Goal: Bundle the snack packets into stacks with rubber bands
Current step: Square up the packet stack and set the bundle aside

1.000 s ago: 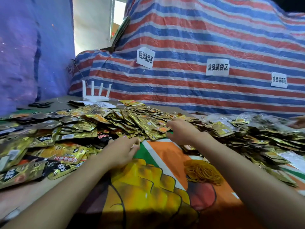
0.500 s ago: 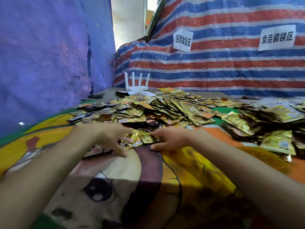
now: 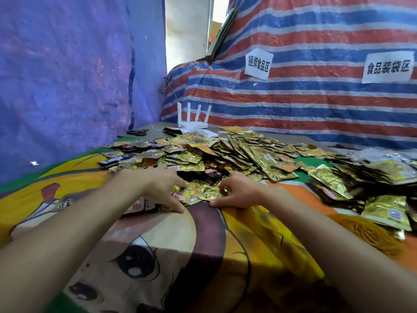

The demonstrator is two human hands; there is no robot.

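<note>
A wide heap of gold and black snack packets (image 3: 237, 154) covers the far half of the table. At its near edge lies a small cluster of yellow packets (image 3: 196, 193), flanked by both my hands. My left hand (image 3: 162, 186) curls its fingers over the cluster's left side, thumb down on the cloth. My right hand (image 3: 237, 193) grips the cluster's right side with bent fingers and thumb. A mound of orange rubber bands (image 3: 365, 233) lies by my right forearm.
A cartoon-printed cloth (image 3: 176, 256) covers the table. More gold packets (image 3: 383, 208) are piled at the right. A white router (image 3: 193, 123) and black scissors (image 3: 136, 132) stand at the back left. Striped tarpaulin with paper signs (image 3: 258, 63) hangs behind.
My view has swung left since a second ago. Both hands have drawn together at the heap's near edge, closing in round the small cluster of yellow packets.
</note>
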